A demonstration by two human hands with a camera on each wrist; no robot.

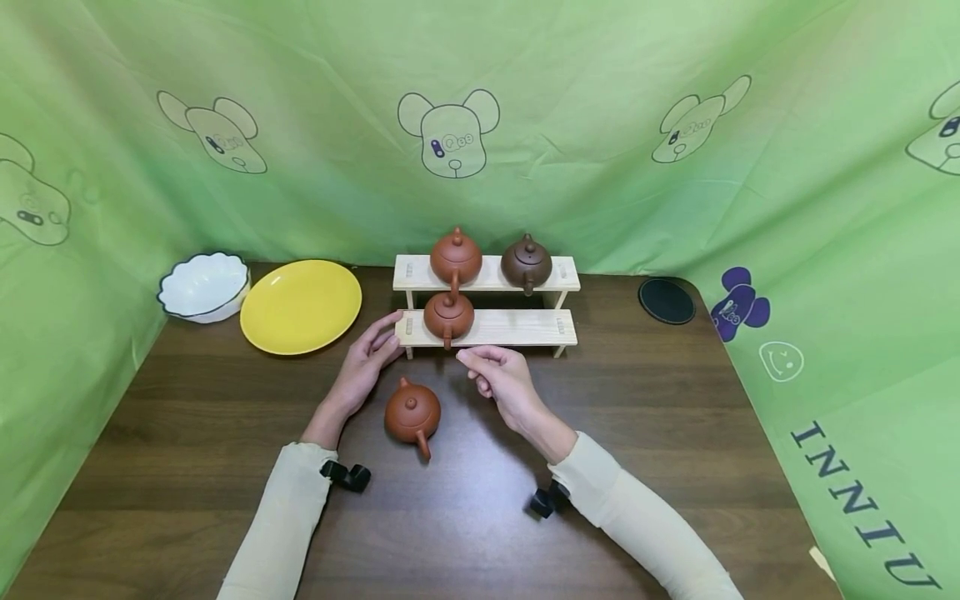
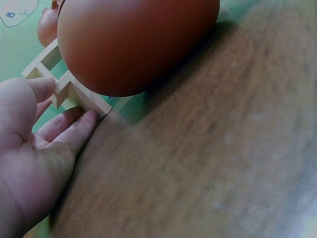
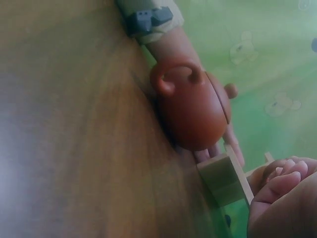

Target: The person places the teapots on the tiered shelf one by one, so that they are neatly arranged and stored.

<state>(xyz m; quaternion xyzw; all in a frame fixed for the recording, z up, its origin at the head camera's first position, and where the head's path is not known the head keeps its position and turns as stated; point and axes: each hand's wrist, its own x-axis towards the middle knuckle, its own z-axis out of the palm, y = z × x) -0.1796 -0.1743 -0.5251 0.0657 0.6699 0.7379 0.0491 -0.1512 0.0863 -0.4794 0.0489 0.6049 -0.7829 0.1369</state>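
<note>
A two-tier wooden stand holds two teapots above and one below. My left hand touches the lower tier's left end with fingertips fairly straight; in the left wrist view, thumb and fingers lie against the end and its leg. On the lower tier sits a reddish-brown teapot, handle toward me. Just right of that handle is my right hand, fingers curled, thumb and forefinger tips together, nothing seen between them. Another reddish-brown teapot stands on the table between my forearms; it looms close in the left wrist view.
On the upper tier stand a reddish-brown teapot and a dark brown teapot. At the left are a white scalloped bowl and a yellow plate. A black round mat lies far right. Green cloth surrounds the table.
</note>
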